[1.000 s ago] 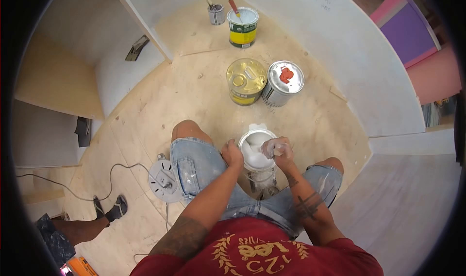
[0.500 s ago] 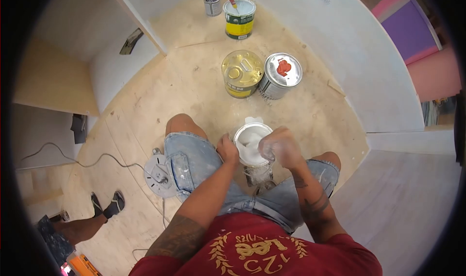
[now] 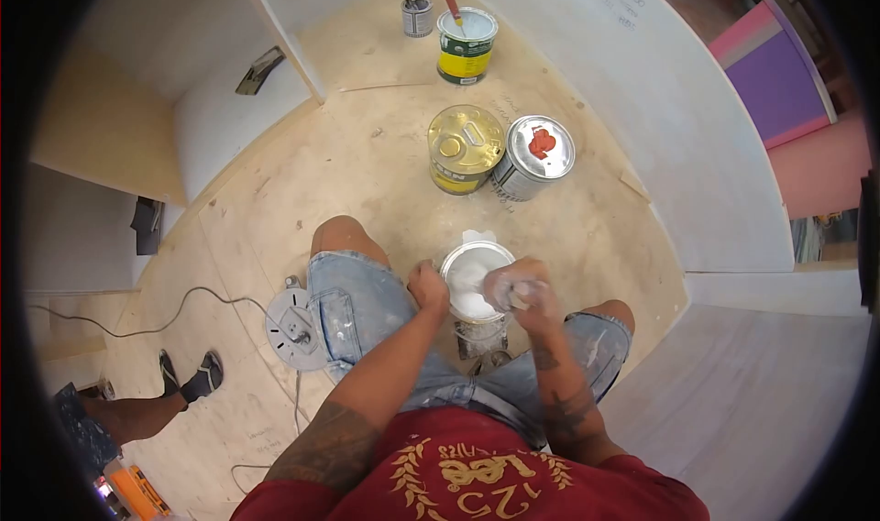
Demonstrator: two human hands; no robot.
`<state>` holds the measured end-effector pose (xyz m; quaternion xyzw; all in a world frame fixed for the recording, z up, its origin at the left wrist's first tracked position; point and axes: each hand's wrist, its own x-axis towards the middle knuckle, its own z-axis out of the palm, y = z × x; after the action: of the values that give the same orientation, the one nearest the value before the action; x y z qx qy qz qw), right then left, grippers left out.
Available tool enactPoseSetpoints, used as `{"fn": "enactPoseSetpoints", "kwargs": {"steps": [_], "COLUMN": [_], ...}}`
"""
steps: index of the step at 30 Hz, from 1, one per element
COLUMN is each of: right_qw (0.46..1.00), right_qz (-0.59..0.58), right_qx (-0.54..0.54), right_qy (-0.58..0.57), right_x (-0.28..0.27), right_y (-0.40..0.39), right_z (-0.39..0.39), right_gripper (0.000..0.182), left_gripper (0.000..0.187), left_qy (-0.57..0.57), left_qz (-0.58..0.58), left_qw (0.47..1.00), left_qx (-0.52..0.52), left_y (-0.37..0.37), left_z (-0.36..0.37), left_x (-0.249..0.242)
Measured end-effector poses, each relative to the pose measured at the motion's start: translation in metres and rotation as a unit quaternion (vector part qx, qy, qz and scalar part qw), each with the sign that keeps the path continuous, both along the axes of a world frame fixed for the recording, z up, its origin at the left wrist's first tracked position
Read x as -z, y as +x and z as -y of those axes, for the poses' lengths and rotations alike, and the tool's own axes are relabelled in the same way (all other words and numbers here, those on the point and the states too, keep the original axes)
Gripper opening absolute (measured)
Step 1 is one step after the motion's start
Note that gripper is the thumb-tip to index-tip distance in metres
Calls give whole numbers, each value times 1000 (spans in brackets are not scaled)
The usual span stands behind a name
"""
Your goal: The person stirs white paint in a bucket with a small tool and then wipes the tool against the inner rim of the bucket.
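Left hand (image 3: 428,285): curled at the bucket's (image 3: 477,253) left rim, grip unclear.
Right hand (image 3: 520,286): clenched over its right rim, contents blurred.
White paste (image 3: 467,292): inside bucket.
Bucket: knees (image 3: 341,235) either side; best braced firmly, motion kept low.
Gold can (image 3: 466,145): beyond bucket.

Compared with 0.5 s ago, the right hand (image 3: 518,288) has swung farther inward over the bucket (image 3: 474,320), the white paste (image 3: 466,285) inside shows a reshaped surface, and the grey cable (image 3: 110,336) sags leftward where it arched.
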<state>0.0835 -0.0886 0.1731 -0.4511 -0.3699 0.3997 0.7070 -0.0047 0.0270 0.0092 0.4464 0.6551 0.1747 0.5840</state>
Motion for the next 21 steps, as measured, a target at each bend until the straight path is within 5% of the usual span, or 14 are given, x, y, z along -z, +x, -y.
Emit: {"fn": "enactPoseSetpoints", "kwargs": {"steps": [2, 5, 8, 11, 15, 17, 20, 21], "right_qw": [980, 994, 995, 995, 984, 921, 985, 985], "right_qz": [83, -40, 23, 5, -49, 283, -27, -33], "right_qx": [176, 14, 82, 58, 173, 235, 169, 171], "right_qy": [-43, -105, -45, 82, -13, -132, -12, -18], "right_x": [58, 65, -12, 3, 133, 151, -8, -1], "right_y": [-22, 5, -8, -1, -9, -2, -16, -11], "right_z": [5, 5, 2, -4, 9, 12, -6, -7], "right_gripper": [41, 36, 27, 18, 14, 14, 15, 15], "left_gripper": [47, 46, 46, 46, 46, 45, 45, 45], "left_qy": [6, 20, 23, 22, 31, 32, 23, 15], "left_qz": [-9, -20, -39, -40, -40, -39, -33, -26], "left_qw": [1000, 999, 999, 999, 999, 998, 999, 999], "left_qx": [-28, -33, 0, -14, -20, -21, -2, 16], "left_y": [-1, 1, 1, 3, 1, 1, 4, 0], "left_z": [4, 4, 0, 5, 2, 2, -1, 2], "left_x": [12, 0, -3, -6, 2, 5, -1, -2]}}
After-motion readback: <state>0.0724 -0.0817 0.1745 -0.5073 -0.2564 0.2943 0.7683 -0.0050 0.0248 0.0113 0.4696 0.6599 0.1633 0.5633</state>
